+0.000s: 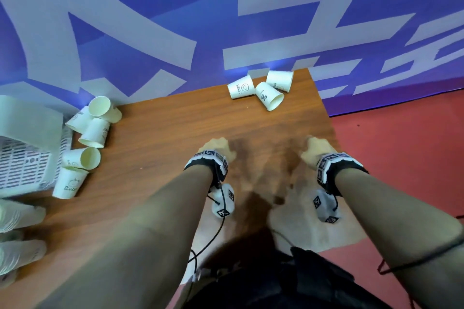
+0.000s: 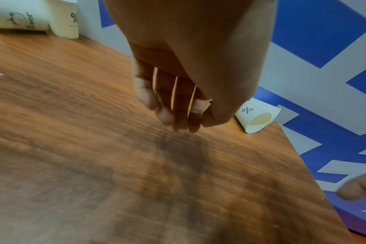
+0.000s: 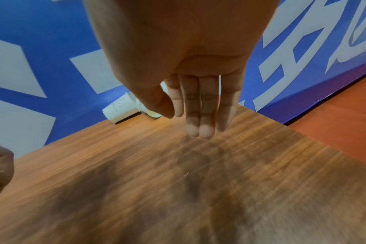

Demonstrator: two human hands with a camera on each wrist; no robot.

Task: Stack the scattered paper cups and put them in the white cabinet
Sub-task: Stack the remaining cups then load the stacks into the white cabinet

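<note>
Three white paper cups (image 1: pixel 261 89) lie tipped over at the far right of the wooden table (image 1: pixel 160 133); one with a percent mark (image 2: pixel 257 118) and one with a smiley (image 3: pixel 120 109) show in the wrist views. Several more cups (image 1: pixel 86 138) lie scattered at the left beside a white slotted cabinet (image 1: pixel 25 158). My left hand (image 1: pixel 218 148) hovers over the table's middle, fingers straight and relaxed, holding nothing (image 2: pixel 173 113). My right hand (image 1: pixel 315 149) hovers near the right edge, fingers straight and together, empty (image 3: pixel 201 122).
A blue wall with pale lettering (image 1: pixel 226 20) stands right behind the table. Red floor (image 1: pixel 401 158) lies past the table's right edge. Stacks of white cups (image 1: pixel 17 236) lie at the near left. Cables hang from both wrists.
</note>
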